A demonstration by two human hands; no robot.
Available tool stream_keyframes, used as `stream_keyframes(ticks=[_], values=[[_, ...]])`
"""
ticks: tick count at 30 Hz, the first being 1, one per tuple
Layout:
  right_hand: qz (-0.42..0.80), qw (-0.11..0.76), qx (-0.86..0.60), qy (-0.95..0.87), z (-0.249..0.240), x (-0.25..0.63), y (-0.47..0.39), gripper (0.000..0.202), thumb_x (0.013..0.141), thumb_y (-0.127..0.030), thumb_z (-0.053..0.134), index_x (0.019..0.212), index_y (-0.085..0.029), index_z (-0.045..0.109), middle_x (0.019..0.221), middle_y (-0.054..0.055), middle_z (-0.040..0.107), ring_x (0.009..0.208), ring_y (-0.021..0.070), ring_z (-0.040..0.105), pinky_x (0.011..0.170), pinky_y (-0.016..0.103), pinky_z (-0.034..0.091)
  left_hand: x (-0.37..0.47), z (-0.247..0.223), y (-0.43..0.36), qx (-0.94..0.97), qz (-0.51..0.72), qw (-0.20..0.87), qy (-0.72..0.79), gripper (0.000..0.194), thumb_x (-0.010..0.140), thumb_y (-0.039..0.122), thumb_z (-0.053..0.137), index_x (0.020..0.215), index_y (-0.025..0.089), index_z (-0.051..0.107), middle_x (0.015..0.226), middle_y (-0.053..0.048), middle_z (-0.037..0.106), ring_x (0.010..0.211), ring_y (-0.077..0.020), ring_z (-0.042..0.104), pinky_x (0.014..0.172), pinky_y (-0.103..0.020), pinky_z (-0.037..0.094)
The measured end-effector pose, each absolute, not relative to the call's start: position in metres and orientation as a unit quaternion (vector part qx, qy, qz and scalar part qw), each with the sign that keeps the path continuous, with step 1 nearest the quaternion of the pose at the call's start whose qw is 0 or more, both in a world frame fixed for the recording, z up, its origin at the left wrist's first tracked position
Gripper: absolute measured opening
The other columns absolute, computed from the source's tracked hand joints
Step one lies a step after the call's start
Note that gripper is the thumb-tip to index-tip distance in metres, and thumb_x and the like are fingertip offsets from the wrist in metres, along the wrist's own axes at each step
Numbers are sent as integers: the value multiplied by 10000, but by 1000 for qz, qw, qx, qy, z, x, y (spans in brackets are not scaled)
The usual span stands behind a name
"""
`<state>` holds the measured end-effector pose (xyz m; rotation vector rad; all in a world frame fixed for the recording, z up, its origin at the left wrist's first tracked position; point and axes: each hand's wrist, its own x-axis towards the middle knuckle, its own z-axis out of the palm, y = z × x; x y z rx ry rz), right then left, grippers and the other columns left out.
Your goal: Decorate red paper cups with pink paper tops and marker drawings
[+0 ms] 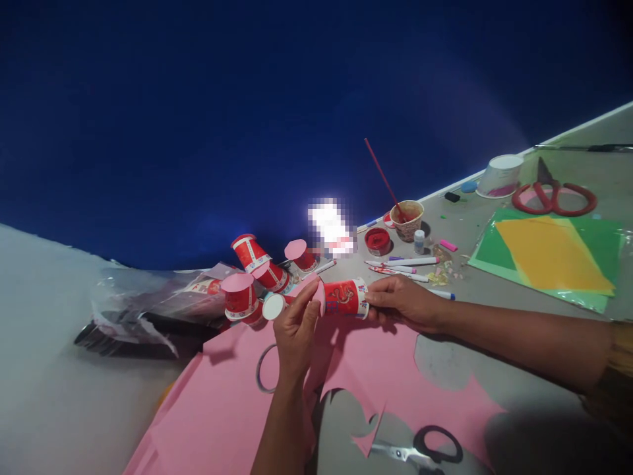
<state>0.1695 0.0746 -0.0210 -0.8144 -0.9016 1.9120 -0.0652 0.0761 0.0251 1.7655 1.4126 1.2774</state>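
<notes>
Dark sleeve [618, 359] with brownish-gold streaks on the right arm [519, 340]; left forearm [284, 422] bare.

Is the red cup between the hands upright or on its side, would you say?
On its side: the red cup runs crosswise between the right hand and left hand, pink disc facing left.

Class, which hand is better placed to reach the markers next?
Probably the right hand: it holds the red cup near the markers; the left hand, at its other end, is farther.
</notes>
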Motion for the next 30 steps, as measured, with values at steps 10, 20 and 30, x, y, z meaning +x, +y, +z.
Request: stream_keyframes(ticks=[10, 20, 30], values=[[770, 429, -314, -353, -22, 170, 75, 461, 656, -501, 964, 747, -125, 714, 623, 29, 736, 450, 81, 594, 375, 170, 430, -67, 22, 76, 665, 468, 257, 522, 326, 937, 419, 739, 1204, 256, 831, 1241, -71, 821, 1174, -297, 757, 1033, -416, 588], [784, 428, -311, -324, -22, 171, 75, 386, 708, -428, 947, 730, -131, 701, 581, 16, 706, 423, 82, 582, 358, 165, 429, -56, 24, 75, 626, 479, 311, 531, 310, 881, 393, 770, 1114, 208, 859, 1098, -81, 853, 1018, -268, 787, 900, -366, 626], [811, 438, -275, -275, -18, 174, 77, 270, 790, -298, 901, 739, -128, 696, 605, 17, 686, 482, 84, 594, 422, 165, 500, -64, 21, 75, 617, 504, 314, 516, 424, 937, 467, 744, 1289, 235, 789, 1208, -93, 819, 1168, -296, 745, 1035, -439, 588]])
